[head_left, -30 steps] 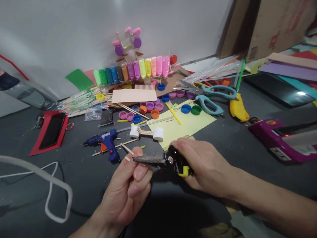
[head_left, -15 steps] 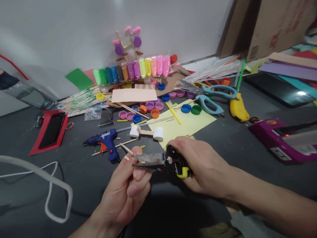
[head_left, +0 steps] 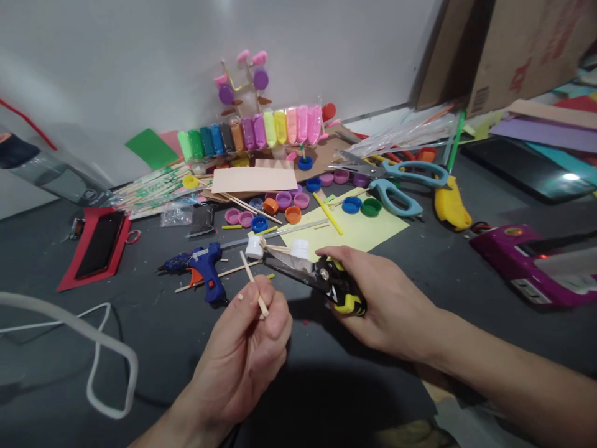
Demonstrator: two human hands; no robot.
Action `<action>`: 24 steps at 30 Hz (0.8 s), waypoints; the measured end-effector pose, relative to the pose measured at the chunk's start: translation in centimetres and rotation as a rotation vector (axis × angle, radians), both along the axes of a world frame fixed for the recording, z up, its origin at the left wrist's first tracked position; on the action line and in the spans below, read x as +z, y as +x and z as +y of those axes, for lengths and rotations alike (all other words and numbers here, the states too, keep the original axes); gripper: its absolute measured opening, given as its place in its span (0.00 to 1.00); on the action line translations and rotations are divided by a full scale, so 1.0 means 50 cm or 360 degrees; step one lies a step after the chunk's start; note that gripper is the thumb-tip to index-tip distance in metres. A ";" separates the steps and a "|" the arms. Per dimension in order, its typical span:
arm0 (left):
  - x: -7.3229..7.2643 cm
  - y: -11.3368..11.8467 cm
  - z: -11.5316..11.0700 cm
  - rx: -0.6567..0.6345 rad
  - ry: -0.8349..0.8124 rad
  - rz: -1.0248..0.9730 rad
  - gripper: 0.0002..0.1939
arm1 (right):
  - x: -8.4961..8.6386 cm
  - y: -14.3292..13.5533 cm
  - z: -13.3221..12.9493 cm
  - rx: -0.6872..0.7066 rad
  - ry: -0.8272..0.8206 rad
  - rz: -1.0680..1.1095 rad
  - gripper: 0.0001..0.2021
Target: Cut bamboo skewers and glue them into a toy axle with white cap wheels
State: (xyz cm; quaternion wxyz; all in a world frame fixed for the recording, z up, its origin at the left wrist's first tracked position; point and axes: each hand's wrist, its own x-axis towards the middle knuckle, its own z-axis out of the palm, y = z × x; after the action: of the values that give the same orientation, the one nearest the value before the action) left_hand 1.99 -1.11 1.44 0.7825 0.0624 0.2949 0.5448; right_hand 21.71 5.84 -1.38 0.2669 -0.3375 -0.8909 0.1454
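Between the thumb and fingers of my left hand (head_left: 247, 348) a thin wooden stick (head_left: 253, 281) is pinched, slanting up and away; a second stick end pokes out beside the thumb. My right hand (head_left: 382, 305) grips black-and-yellow snips (head_left: 321, 277) with their blades nearly together, pointing left above the stick and apart from it. Behind the blades lie white bottle caps (head_left: 254, 247) joined by short sticks, partly hidden. Left of them rests a blue glue gun (head_left: 205, 267) with an orange trigger.
Coloured bottle caps (head_left: 283, 200) and yellow paper (head_left: 377, 233) lie ahead. Farther back are packs of coloured clay (head_left: 259, 130) and blue-handled scissors (head_left: 396, 199). A purple device (head_left: 508, 261) stands right; a red-bordered phone (head_left: 100, 246) and white cable (head_left: 112, 348) lie left.
The snips have moved up and away from my left hand, and their blades have come closer together. The stick in my left hand now shows clear of the blades.
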 end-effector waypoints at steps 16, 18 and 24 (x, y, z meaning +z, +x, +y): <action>-0.011 0.005 0.013 -0.0059 -0.0133 0.0131 0.24 | 0.013 0.068 0.048 -0.0608 0.0138 -0.0772 0.25; -0.012 0.004 0.010 -0.0077 -0.0117 0.0161 0.24 | 0.018 0.079 0.051 -0.0660 0.0103 -0.0890 0.24; -0.021 0.005 0.003 -0.0143 0.0046 0.0347 0.21 | 0.022 0.078 0.047 -0.0569 -0.0092 -0.0915 0.20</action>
State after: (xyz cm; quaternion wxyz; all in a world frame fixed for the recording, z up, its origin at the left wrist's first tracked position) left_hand 2.23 -0.96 0.38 0.7684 0.1456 0.3673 0.5034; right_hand 25.60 8.17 -0.30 0.0163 -0.5231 -0.8519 0.0203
